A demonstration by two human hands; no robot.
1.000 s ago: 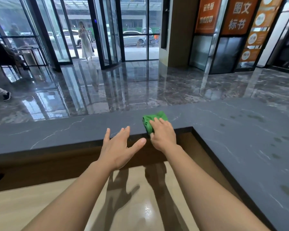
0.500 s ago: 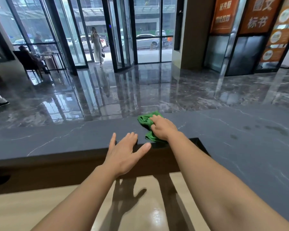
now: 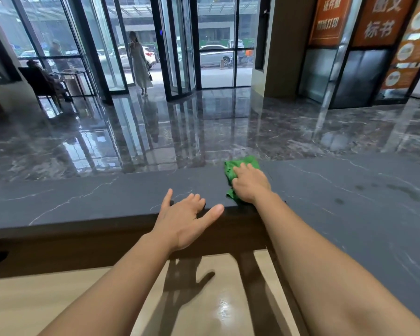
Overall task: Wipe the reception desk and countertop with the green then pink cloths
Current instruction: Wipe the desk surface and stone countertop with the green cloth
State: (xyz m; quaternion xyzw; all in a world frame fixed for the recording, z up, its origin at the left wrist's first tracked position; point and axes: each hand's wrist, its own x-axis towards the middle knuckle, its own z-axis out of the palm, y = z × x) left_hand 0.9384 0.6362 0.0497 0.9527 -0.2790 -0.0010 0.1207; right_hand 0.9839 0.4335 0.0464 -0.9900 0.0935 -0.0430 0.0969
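While the right hand (image 3: 250, 185) presses the green cloth (image 3: 242, 162) onto the countertop (image 3: 102, 198), the left hand's (image 3: 182, 223) fingers (image 3: 167, 199) spread wide.

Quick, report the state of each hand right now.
Left hand: open, fingers spread at the countertop edge, holding nothing.
Right hand: open, pressing the green cloth onto the countertop.

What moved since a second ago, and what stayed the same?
The right hand slid the green cloth a little left, then back right along the countertop, pressing on it throughout. The left hand stayed spread at the near edge, holding nothing.
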